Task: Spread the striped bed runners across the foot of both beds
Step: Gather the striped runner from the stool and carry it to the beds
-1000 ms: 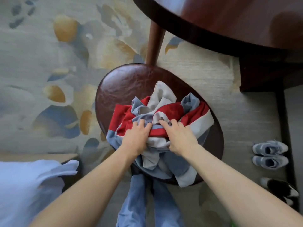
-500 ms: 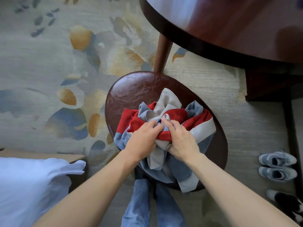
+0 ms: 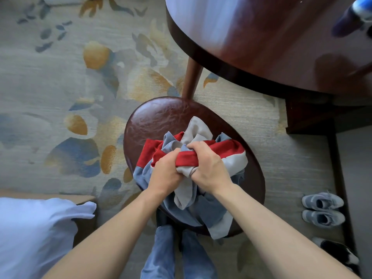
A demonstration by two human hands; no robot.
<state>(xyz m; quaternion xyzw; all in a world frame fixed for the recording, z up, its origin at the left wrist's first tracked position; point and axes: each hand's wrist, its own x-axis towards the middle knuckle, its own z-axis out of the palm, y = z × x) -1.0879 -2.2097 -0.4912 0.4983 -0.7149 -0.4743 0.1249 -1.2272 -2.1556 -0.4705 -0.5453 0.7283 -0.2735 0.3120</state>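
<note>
A: While the runners (image 3: 203, 158) sit bunched in a red, grey and blue heap, where exactly are they?

B: On the stool (image 3: 159, 121), toward its near right part, with loose folds hanging over the near edge by the person's legs (image 3: 177, 256).

A: And the grip?

B: Both hands are on top of the heap, side by side and touching. The left hand (image 3: 167, 172) has its fingers curled into the red and blue folds; the right hand (image 3: 209, 168) has its fingers wrapped round a rolled red band, with a grey flap pinched between the two.

A: Which way does the cloth lie from that hold?

B: Mostly under and beyond it, out to the right and away from the person, plus the tail hanging down below the wrists. No long axis can be read; it is too crumpled, and I cannot tell whether the heap is one runner or both.

A: So the lift?

B: I judge it must go straight up, since the bulk hangs beneath both fists, neither hand nearer than the other.

A: Then where?

B: White bedding (image 3: 34, 234) shows at the lower left, so the carry probably turns to the left. The table (image 3: 261, 37) stands beyond the stool, shoes (image 3: 322, 210) on the floor to the right.
</note>
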